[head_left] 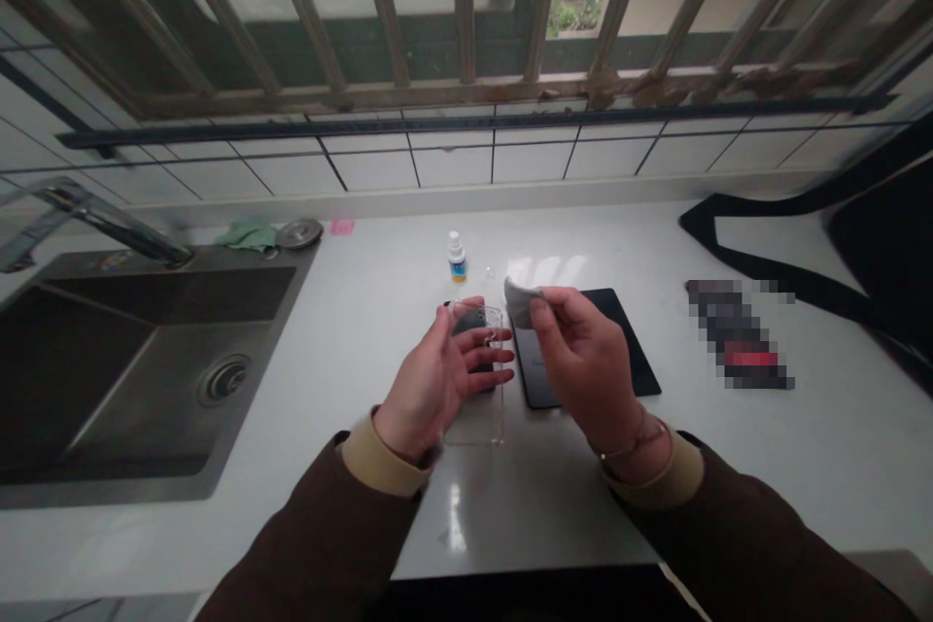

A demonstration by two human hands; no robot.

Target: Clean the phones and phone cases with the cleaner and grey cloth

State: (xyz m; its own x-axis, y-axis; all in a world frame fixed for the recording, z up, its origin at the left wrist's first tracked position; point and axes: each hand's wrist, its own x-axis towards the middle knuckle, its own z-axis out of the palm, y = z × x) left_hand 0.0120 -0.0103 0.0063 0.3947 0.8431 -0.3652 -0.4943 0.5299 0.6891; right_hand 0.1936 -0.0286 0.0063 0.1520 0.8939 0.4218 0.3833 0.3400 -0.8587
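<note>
Clear phone case (485,418) held in the left hand (430,384) over the table (554,515).

Head view: the case stands nearly upright, its long axis running away from the person and its top end pointing toward a dropper bottle (456,260). The left fingers (490,358) spread across its face, gripping it, with something dark behind them that is hard to make out. The right hand (587,360) is just beside the case, and the right fingers (543,309) pinch a grey cloth (519,301) firmly at its upper corner. A black tablet (612,330) lies flat beneath the right hand.
</note>
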